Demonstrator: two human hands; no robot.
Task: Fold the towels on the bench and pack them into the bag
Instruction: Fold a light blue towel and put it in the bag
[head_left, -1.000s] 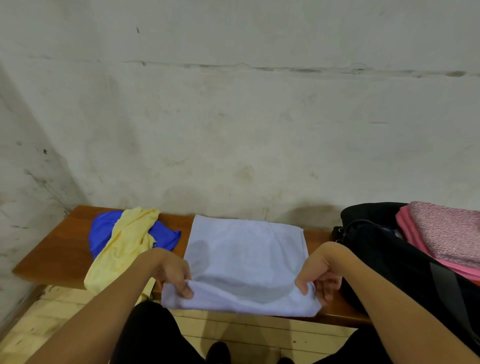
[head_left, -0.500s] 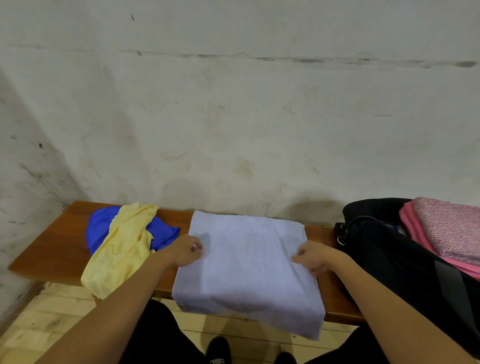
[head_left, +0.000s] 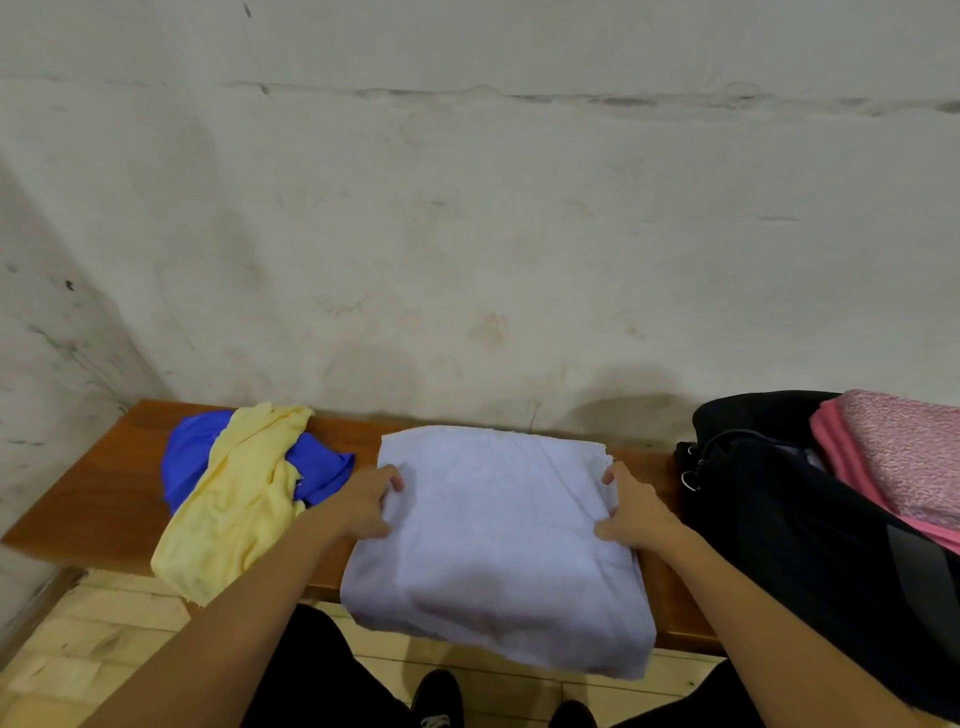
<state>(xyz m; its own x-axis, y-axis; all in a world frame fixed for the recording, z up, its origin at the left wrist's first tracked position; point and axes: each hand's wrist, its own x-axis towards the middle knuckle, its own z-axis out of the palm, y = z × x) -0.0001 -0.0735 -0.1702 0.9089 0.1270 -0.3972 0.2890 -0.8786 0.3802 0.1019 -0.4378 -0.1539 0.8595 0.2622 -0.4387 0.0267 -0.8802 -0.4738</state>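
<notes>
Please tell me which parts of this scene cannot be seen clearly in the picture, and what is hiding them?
Head view only:
- Inside of the black bag: covered by the pink towels and cut by the right edge.
- Blue towel: partly under the yellow towel.
- Bench under the white towel: hidden.
- Fingertips of left hand and right hand: tucked at the towel's side edges.

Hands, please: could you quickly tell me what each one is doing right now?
Left hand: grips the left edge of the pale blue towel.
Right hand: grips the same towel's right edge.
</notes>
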